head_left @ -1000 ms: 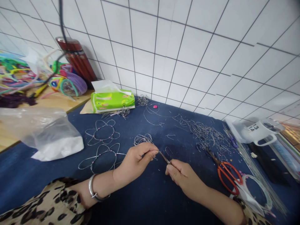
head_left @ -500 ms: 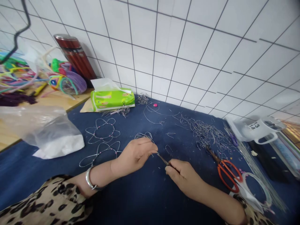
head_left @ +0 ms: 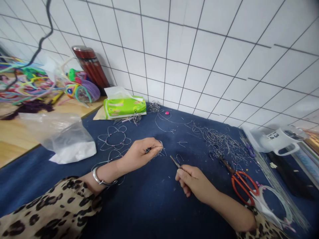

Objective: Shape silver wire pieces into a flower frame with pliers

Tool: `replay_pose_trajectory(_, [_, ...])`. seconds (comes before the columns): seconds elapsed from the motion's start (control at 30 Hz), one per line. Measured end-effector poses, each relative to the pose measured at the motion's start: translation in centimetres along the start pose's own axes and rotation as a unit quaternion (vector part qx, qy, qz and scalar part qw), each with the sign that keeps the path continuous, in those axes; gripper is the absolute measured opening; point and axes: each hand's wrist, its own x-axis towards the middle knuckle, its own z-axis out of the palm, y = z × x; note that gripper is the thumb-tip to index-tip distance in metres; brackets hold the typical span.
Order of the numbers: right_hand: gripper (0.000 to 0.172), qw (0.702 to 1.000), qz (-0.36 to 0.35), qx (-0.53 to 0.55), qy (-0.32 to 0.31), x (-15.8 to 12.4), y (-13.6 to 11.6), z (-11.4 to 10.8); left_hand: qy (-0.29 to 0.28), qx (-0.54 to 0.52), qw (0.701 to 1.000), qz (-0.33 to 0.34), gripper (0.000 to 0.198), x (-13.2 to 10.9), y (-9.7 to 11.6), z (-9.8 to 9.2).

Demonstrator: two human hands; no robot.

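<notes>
My left hand [head_left: 142, 153] is closed, thumb and fingers pinched on a thin bent wire [head_left: 161, 144] at its fingertips. Loose wire loops partly show behind those fingers. In my right hand [head_left: 195, 182] is a pair of slim-nosed pliers [head_left: 175, 162]; its handles are hidden by the palm, and the tip points up and left, apart from the left hand. Just beyond the tip lies a small U-shaped wire [head_left: 179, 157]. A flower-shaped wire ring with pink beads [head_left: 116, 138] lies left of my left hand, and a second ring is partly under the forearm.
A tangle of cut wires [head_left: 219, 139] and orange-handled scissors [head_left: 243, 186] lie to the right, near a white cup [head_left: 281, 141]. At the left are a plastic bag [head_left: 72, 142], a green tissue pack [head_left: 124, 107] and a red flask [head_left: 91, 66]. A tiled wall [head_left: 184, 49] stands behind.
My left hand has drawn back slightly left and up, away from the pliers' tip. The pliers stay in my right hand, nearly in place. The view has shifted a little to the left.
</notes>
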Motion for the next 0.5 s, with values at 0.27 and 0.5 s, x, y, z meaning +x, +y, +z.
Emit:
replay_pose_trajectory(0.27, [0.037, 0.997, -0.045, 0.065, 0.002, -0.2, 1.0, 0.2, 0.043, 0.015, 0.998, -0.042, 0.010, -1.0, 2.3, 1.8])
replay_pose_trajectory(0.5, [0.038, 0.996, -0.075, 0.051, 0.013, -0.5, 0.6, 0.9, 0.077, -0.003, 0.995, -0.057, 0.009, -1.6, 3.7, 2.6])
